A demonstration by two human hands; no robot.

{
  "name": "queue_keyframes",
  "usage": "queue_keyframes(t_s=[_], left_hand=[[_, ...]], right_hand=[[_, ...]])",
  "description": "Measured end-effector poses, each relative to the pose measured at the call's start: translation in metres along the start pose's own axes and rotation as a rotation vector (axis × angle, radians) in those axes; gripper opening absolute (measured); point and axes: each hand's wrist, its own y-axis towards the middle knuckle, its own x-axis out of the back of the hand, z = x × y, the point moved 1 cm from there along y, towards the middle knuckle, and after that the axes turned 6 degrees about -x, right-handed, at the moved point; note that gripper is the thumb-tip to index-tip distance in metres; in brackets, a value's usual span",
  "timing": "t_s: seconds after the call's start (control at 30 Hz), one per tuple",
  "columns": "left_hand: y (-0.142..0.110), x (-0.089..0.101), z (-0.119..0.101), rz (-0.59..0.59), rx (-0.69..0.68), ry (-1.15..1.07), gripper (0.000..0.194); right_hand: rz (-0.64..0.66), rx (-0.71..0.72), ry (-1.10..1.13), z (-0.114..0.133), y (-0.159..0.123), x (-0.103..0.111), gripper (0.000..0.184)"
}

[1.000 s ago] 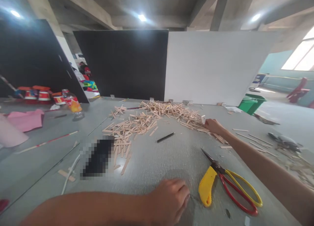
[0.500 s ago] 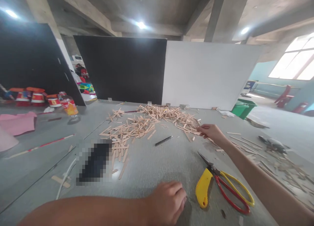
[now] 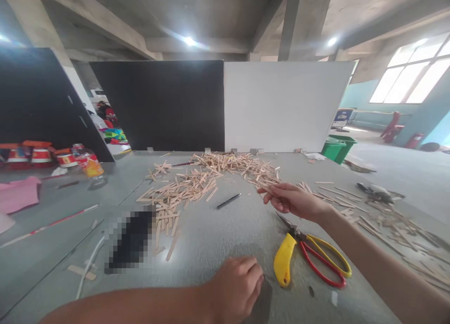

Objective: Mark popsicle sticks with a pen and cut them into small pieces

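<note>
My right hand (image 3: 293, 200) is raised a little over the grey table, its thumb and fingers pinching a flat wooden craft stick (image 3: 263, 186). In front of it lies a loose pile of pale craft sticks (image 3: 230, 162). My left hand (image 3: 238, 282) rests low on the table with its fingers curled; whatever may be inside them is hidden. Between the hands lie a yellow-handled utility knife (image 3: 284, 260) and scissors (image 3: 325, 263) with one red and one yellow loop. A dark pen (image 3: 228, 201) lies near the middle of the table.
A black panel (image 3: 158, 106) and a white panel (image 3: 286, 106) stand along the back edge. To the left are a plastic bottle (image 3: 87, 162), pink paper (image 3: 21, 192) and a pixelated dark object (image 3: 131, 239). Wood scraps (image 3: 401, 230) lie at the right; a green bin (image 3: 337, 148) stands beyond.
My right hand has come back from the pile's right edge toward me, with a craft stick in its fingers. My left hand has hardly moved. The view has turned slightly right.
</note>
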Motion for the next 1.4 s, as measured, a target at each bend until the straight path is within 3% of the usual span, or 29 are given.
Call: queue_keyframes(t_s=[0.2,0.43,0.83,0.87,0.97,1.07,1.2,1.4], left_hand=[[-0.001,-0.004,0.001,-0.006,-0.004,0.025,0.01],[-0.003,-0.006,0.002,-0.037,-0.02,0.036,0.013],[-0.008,-0.008,0.0,-0.059,-0.08,0.009,0.012],[-0.009,-0.007,0.0,-0.049,-0.092,-0.003,0.017],[-0.012,-0.003,0.0,-0.011,-0.147,-0.009,0.056],[-0.013,-0.001,0.001,0.006,-0.179,-0.015,0.067],[-0.011,-0.002,0.0,-0.025,-0.167,-0.045,0.057],[-0.009,-0.002,-0.001,-0.136,-0.081,0.027,0.036]], right_hand=[[0.273,-0.036,0.133,0.019,-0.03,-0.057,0.036],[0.21,-0.013,-0.039,0.028,-0.052,-0.093,0.03],[0.115,0.041,-0.268,0.016,-0.041,-0.093,0.025],[0.094,0.039,-0.3,0.011,-0.036,-0.091,0.025],[0.032,-0.02,-0.447,-0.011,-0.02,-0.087,0.022],[0.114,-0.14,-0.594,-0.035,-0.007,-0.088,0.011],[0.141,-0.214,-0.753,-0.048,-0.006,-0.092,0.011],[0.035,-0.189,-1.05,-0.042,-0.01,-0.082,0.032]])
